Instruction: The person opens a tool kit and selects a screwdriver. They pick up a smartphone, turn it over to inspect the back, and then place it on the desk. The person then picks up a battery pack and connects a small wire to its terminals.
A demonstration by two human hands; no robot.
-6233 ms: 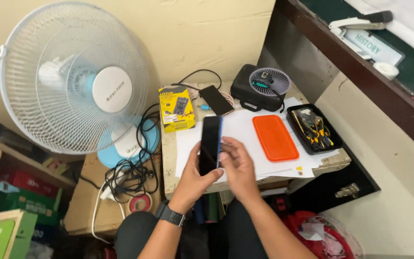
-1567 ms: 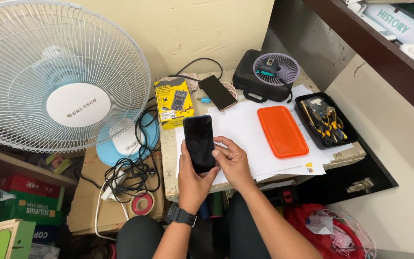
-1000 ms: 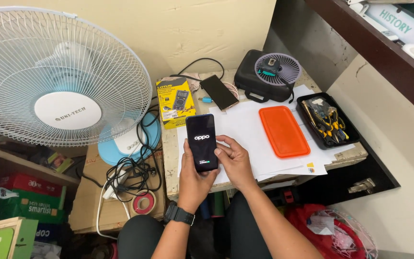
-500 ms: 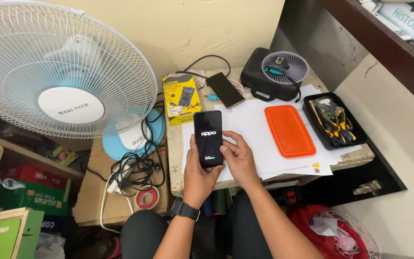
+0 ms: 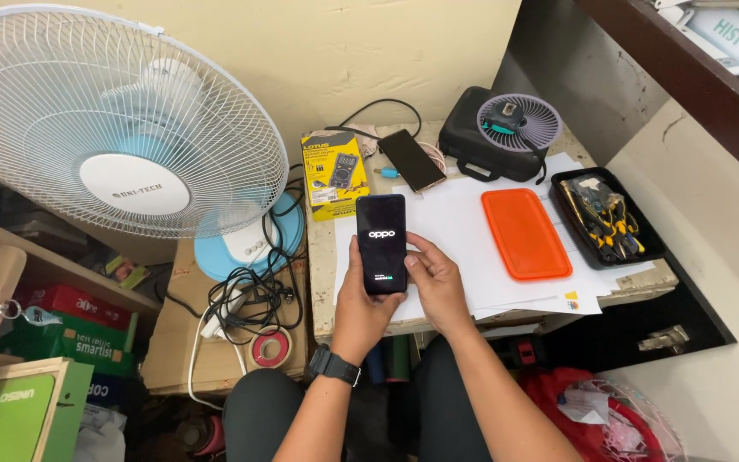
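Setting: cramped work corner against a cream wall, with a small worn table (image 5: 322, 282) in the middle, papered with white sheets (image 5: 464, 231).
Smartphone: black smartphone (image 5: 381, 243) held upright over the near left part of the table, its dark screen lit with a white logo and small marks below it.
Left hand: left hand (image 5: 361, 295) cradles the phone from behind and below, fingers curled round its left edge; a black wristwatch (image 5: 334, 365) sits on the wrist.
Right hand: right hand (image 5: 434, 282) closes on the phone's right edge, thumb lying along its side, fingers folded behind.
Middle of table: orange tray (image 5: 525, 233) lies flat on the sheets, right of the phone.
Far right: black tray of pliers (image 5: 607, 218) with yellow and orange handles.
Far side: second dark phone (image 5: 410, 159) lying flat, a yellow multimeter box (image 5: 333, 171) to its left, a black case (image 5: 482, 144) with a small grey fan (image 5: 518, 123) on it.
Left: large white pedestal fan (image 5: 117, 128) with pale blue blades; tangled black cables (image 5: 254, 295) and a roll of red tape (image 5: 270, 347) below it.
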